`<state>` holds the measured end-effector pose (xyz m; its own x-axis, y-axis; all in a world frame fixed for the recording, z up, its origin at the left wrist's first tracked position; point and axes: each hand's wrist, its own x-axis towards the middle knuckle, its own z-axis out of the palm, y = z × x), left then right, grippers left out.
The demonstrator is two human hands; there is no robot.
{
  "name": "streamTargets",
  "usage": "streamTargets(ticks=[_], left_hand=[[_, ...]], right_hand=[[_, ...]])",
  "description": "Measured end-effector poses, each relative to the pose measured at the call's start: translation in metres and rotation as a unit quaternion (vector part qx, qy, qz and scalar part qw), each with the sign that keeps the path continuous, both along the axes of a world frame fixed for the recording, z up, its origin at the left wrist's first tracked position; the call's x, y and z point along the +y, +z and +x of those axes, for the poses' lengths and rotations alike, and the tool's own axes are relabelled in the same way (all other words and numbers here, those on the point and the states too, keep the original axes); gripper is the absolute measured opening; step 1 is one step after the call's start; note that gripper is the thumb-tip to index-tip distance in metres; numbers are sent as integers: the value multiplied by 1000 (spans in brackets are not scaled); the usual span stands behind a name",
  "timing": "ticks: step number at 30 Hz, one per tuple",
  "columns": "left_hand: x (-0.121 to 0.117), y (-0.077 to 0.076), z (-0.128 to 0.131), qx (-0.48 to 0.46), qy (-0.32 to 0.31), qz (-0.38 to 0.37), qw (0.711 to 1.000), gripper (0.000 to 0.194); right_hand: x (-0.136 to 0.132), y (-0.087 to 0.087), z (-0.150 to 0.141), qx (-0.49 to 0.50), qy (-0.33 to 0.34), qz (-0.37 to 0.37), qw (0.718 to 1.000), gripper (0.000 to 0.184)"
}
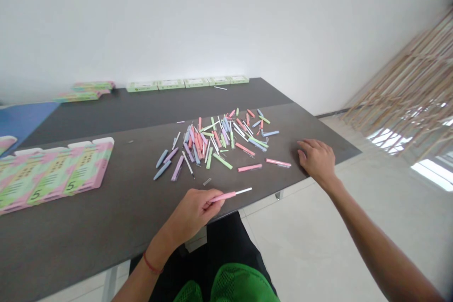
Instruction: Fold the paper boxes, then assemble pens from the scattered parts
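Observation:
My left hand (194, 211) is closed round a pink pen (230, 194) whose white tip points right, just above the near edge of the dark table (106, 207). My right hand (317, 158) lies on the table near its right corner, fingers curled loosely and pointing left, nothing seen in them. Its fingertips are close to a pink pen (278, 163) lying flat. A scattered heap of pastel pens and caps (219, 139), pink, green, blue and purple, covers the table's middle.
Pink-and-green packaging cards (53, 172) lie in a row at the left. More cards (88, 89) and a line of green boxes (187, 83) sit along the far edge by the white wall. A blue surface (21, 120) is at far left; wooden slats (414, 85) lean at right.

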<state>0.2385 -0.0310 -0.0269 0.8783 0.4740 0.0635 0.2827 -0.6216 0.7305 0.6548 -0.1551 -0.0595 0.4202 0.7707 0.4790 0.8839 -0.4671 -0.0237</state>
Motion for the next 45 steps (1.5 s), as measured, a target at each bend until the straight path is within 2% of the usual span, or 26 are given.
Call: streamTargets(ticks=[3,5,7,8,10,13,16,20,27,37,45], left_hand=[[1,0,0,3,-2,3,1000,25],[1,0,0,3,1,6,1000,27],[0,1,0,-1,5,7,1000,29],[-1,1,0,-3,4,7,1000,29],[-1,2,0,-11,2,6,1000,28],[-1,1,0,-28,0,2,1000,30],[-1,-1,0,-36,3,-6,999,32],[-1,-1,0,-22,6,-13,1000,34],[-3,2,1,-6,9,-14,1000,36],[-2,2,0,-16,7,-24,1000,33],[0,3,1,15,-1,-23,1000,33]], right_hand=[[32,27,-16,-10,40,17,999,36],[65,43,-22,30,74,17,997,35],[103,55,-21,115,80,-1,990,32],[121,59,-18,166,74,-7,983,32],[154,63,-8,191,65,-5,980,31],[184,64,12,205,33,3,978,29],[190,62,31,203,-4,15,979,29],[181,57,50,202,-19,20,979,28],[172,52,59,205,-14,43,978,25],[185,54,37,171,48,11,984,25],[238,64,-7,123,166,-79,975,30]])
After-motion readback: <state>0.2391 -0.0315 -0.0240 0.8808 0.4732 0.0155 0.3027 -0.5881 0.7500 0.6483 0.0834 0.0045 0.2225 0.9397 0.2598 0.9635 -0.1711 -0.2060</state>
